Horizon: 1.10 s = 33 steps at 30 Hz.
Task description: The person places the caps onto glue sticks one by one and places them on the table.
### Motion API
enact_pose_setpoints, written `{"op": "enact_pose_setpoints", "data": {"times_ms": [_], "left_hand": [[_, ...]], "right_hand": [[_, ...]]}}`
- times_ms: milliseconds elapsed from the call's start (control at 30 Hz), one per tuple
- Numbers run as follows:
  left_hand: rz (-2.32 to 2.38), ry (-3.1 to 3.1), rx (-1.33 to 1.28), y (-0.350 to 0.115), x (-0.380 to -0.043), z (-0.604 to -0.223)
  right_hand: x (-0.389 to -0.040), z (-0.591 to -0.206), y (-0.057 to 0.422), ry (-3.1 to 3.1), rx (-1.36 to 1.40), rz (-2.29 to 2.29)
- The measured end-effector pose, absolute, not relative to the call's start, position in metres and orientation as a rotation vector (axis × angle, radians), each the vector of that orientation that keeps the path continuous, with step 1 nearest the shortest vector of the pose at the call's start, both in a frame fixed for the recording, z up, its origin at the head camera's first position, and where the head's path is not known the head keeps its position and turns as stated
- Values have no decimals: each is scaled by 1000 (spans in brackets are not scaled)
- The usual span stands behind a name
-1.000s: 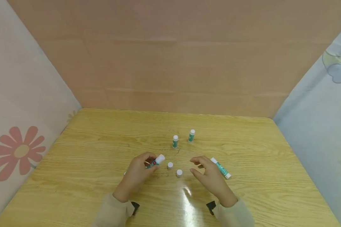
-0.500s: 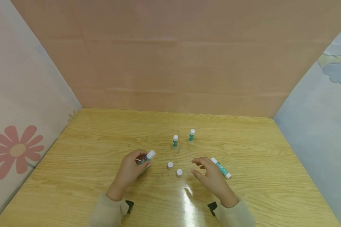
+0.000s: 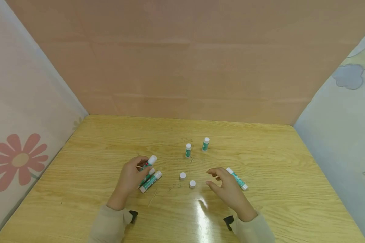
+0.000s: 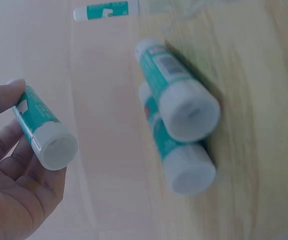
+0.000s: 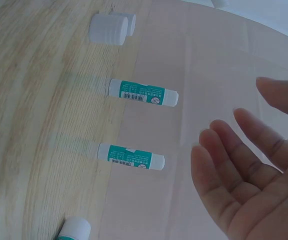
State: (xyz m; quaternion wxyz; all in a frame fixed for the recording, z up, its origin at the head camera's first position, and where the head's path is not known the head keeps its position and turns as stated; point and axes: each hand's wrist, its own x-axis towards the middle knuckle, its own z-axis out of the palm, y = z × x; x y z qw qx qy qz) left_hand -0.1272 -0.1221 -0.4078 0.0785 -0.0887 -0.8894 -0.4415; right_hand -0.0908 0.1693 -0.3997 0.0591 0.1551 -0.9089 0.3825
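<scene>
My left hand (image 3: 129,177) pinches a green and white glue stick (image 4: 40,115) between thumb and fingers, tilted and raised off the table. Beneath that hand, two more glue sticks (image 3: 150,182) lie side by side on the wood; the left wrist view shows their white ends close up. Over the table on the right hovers my right hand (image 3: 226,185), its fingers loosely bent with nothing between them. Just beyond it, a glue stick (image 3: 238,179) lies on its side. Two white caps (image 3: 192,184) stand between the hands.
Two glue sticks (image 3: 188,151) stand upright farther back on the wooden table (image 3: 261,158). A brown covering (image 3: 185,67) rises behind the table's far edge, with patterned cloth (image 3: 18,101) on both sides.
My left hand has moved left and slightly away with its glue stick, uncovering the two lying glue sticks. The right hand has stayed nearly still.
</scene>
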Motion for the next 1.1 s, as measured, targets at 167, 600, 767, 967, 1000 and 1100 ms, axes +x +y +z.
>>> {"op": "enact_pose_setpoints", "data": {"times_ms": [167,600,767,967,1000,1100], "left_hand": [[-1324,-2685,-229,-129,-130,-412],[-1359,-2761,-97,-143,-131,-418],[-1262,-2829,-56,-147,-134,-422],[-1182,-2871,-55,-151,-136,-426],[-1181,-2874,-49,-151,-136,-426],[-1176,-2883,-49,-152,-136,-428]], "right_hand": [[-90,-398,170,-2768,449,1163],[-89,-403,170,-2702,510,1105],[-89,-406,172,-2686,521,1107],[-89,-406,173,-2707,510,1104],[-89,-407,173,-2695,523,1097],[-89,-407,174,-2683,538,1094]]}}
